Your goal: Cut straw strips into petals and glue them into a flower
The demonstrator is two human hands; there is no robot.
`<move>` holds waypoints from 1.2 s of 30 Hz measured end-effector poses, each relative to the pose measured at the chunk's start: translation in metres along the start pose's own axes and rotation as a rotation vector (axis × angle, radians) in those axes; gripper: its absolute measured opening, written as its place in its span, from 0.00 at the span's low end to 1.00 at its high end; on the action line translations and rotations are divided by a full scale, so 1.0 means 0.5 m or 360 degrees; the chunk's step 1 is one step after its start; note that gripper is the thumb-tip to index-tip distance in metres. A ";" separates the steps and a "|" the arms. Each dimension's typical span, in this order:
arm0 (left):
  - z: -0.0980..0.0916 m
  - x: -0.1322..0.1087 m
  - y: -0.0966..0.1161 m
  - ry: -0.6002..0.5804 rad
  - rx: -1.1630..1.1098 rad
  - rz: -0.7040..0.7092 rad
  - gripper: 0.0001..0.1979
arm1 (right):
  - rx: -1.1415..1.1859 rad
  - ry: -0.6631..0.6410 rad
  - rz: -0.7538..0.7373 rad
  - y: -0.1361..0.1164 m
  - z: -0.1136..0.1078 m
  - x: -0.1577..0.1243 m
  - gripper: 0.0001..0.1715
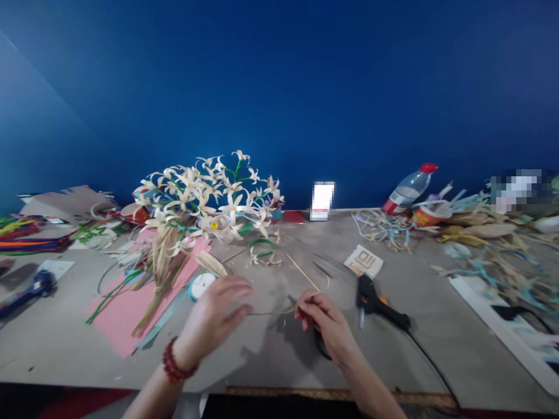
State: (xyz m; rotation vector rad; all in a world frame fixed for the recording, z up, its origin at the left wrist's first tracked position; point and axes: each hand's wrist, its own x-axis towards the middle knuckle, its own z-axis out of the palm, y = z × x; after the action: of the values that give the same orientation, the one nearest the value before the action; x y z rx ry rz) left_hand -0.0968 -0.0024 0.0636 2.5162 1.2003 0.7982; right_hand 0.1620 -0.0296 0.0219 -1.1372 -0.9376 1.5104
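My right hand (325, 320) is pinched on a thin dark wire (262, 314) with a small pale strip at its near end. The wire points left toward my left hand (222, 311), whose fingers are spread with the thumb apart. Whether the wire's tip touches the left thumb I cannot tell. Partly hidden under my right hand is a black loop-shaped handle (322, 347), perhaps of scissors. A thin wooden stick (303, 272) lies just beyond that hand. To its right a black glue gun (379, 304) rests on the table.
White husk-like flowers (209, 192) on green stems stand at the back left. Pink paper (116, 317) and a ribbon spool (202, 285) lie left. A phone (323, 201) leans at the back, near a tilted bottle (408, 189). A white power strip (502, 331) lies right.
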 end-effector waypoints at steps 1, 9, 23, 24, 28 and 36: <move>0.018 0.009 0.029 -0.0057 0.0023 0.0119 0.12 | -0.0004 -0.0018 -0.0019 0.001 0.005 0.001 0.13; 0.083 0.037 0.076 0.0029 -0.0047 0.0105 0.10 | -0.0066 0.0209 -0.0078 -0.009 -0.015 -0.007 0.19; 0.086 0.034 0.065 0.0121 -0.0107 0.0017 0.08 | -0.0782 0.0446 -0.1156 -0.065 -0.009 -0.078 0.12; 0.087 0.033 0.065 0.0122 -0.0102 0.0009 0.08 | -0.0863 0.0362 -0.1275 -0.066 -0.006 -0.078 0.14; 0.095 0.035 0.075 0.0050 -0.0057 0.0005 0.08 | -0.1549 -0.0277 -0.1438 -0.069 0.016 -0.057 0.24; 0.093 0.033 0.086 0.0037 -0.0187 0.0154 0.09 | -0.1399 -0.0191 -0.0816 -0.026 0.019 -0.017 0.10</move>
State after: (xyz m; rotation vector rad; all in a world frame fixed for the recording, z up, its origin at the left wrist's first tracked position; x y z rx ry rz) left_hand -0.0345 -0.0163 0.0502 2.4912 1.0135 0.8966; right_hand 0.1565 -0.0351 0.0386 -1.2497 -1.9101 0.7366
